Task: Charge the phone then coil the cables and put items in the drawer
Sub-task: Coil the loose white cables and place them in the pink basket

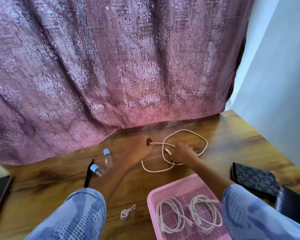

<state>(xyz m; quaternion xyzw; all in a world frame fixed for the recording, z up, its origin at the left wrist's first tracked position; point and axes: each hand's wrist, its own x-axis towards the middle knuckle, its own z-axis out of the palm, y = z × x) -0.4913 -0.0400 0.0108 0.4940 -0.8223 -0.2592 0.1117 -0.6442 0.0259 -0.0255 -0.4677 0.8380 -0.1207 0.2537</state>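
While beside tray (pixel 164 187), cable (pixel 184 132) loose.

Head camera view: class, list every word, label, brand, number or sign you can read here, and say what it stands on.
No text can be read anywhere in this view.
The wallet bears a repeating curled motif, not readable letters.
The two small bottles show no legible label; they are blurred.
The keys are too small to show any stamp.
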